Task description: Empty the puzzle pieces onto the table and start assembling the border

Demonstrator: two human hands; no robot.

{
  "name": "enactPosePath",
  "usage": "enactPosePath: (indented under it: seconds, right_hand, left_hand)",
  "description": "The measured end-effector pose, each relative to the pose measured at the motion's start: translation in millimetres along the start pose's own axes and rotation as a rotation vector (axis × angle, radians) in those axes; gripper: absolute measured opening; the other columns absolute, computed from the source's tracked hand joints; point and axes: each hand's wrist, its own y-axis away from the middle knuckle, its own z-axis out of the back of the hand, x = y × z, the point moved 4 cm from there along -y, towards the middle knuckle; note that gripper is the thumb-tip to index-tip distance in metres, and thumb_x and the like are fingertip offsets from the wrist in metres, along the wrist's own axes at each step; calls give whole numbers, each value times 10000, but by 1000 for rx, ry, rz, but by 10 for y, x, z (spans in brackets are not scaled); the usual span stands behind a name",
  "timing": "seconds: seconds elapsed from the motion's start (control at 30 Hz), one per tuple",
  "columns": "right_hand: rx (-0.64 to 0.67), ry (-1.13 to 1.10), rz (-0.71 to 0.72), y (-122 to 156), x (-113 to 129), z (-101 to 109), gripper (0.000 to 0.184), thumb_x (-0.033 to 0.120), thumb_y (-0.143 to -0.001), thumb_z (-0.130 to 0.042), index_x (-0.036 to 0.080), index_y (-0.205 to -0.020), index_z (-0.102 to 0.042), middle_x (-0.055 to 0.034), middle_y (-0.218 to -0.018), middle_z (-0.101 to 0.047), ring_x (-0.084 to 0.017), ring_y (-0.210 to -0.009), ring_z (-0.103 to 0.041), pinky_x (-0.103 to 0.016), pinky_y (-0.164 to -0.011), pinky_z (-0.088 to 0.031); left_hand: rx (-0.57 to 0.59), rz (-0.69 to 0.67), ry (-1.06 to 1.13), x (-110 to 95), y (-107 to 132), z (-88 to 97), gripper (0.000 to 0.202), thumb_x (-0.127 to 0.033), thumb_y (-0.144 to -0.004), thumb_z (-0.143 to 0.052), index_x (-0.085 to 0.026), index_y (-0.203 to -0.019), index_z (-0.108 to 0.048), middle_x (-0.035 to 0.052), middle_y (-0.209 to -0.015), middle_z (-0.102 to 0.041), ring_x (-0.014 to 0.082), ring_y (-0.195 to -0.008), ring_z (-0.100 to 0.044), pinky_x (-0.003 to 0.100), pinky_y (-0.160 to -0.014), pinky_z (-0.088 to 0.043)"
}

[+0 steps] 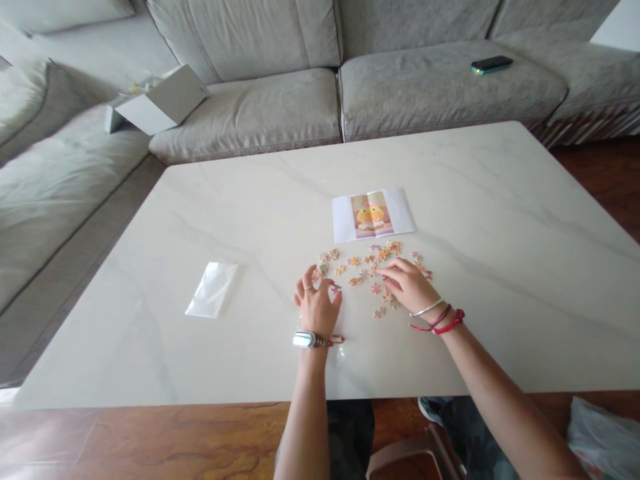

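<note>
My left hand [318, 308] is over the table with its fingers curled and spread apart. A small purple puzzle piece [336, 289] shows between its thumb and index finger, apparently lying on the tabletop. To the right, my right hand [409, 285] reaches into the loose puzzle pieces [356, 281], thumb and fingers drawn together at a small piece [373, 269] by the fingertips. The pieces are scattered in orange, pink, green and pale tones. Just behind them lies a creased picture sheet [341, 217] showing a yellow cartoon figure.
A clear plastic bag [213, 290] lies left on the white marbled table [260, 360]. Behind stands a grey sofa [270, 107] with a white box [165, 100] and a phone [491, 65] on it. A plastic stool [410, 453] and a plastic bag [603, 437] are below the table's front edge.
</note>
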Motion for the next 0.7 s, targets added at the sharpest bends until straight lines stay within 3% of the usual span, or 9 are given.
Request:
enactPosePath:
  seconds: [0.1, 0.23, 0.37, 0.47, 0.57, 0.7]
  right_hand:
    - [-30, 30, -70, 44, -189, 106, 221, 129, -738, -482, 211, -888, -623, -46, -845, -546, -162, -806, -520, -315, -748, -433]
    - [-44, 51, -119, 103, -412, 168, 181, 147, -720, -511, 201, -845, -630, -49, -845, -554, -175, -857, -532, -314, -775, -435]
    - [-27, 51, -110, 128, -468, 157, 175, 130, -711, -516, 192, -829, -629, -51, -839, -562, -184, -922, -526, -304, -794, -430]
    - [-23, 56, -155, 172, -549, 222, 174, 130, -720, -502, 184, -828, -627, -45, -821, -569, -156, -790, -556, -279, -716, -448]
    - [-11, 52, -178, 241, -624, 308, 157, 146, -720, -512, 194, -812, -629, -30, -789, -573, -130, -679, -550, -264, -653, -446]
    - [47, 10, -157, 285, -559, 274, 127, 181, -700, -557, 192, -807, -626, -32, -805, -571, -128, -686, -542, -256, -649, -444]
  left_hand:
    - [-68, 158, -4, 213, -76, 13, 165, -319, -703, -547, -246, -837, -612, 64, -1235, -345, 283, -1033, -374, 450, -756, -386]
    - [-84, 158, 36, 246, -128, 19, 193, -281, -715, -543, -266, -899, -601, 62, -1218, -359, 252, -990, -409, 414, -739, -403]
    - [-131, 90, 87, 0, -90, 39, 243, -234, -721, -543, -250, -962, -573, 78, -1190, -389, 229, -938, -445, 433, -773, -396]
    - [-139, -76, 153, -284, -26, -5, 235, -244, -736, -530, -245, -967, -574, 74, -1166, -411, 220, -947, -443, 438, -835, -371]
    - [-106, -220, 208, -511, 35, -96, 194, -225, -739, -526, -240, -921, -591, 66, -1131, -436, 207, -942, -438, 410, -845, -380]
    - [-55, -316, 255, -679, 77, -199, 171, -200, -748, -513, -237, -891, -599, 64, -1097, -459, 194, -925, -449, 394, -834, -396]
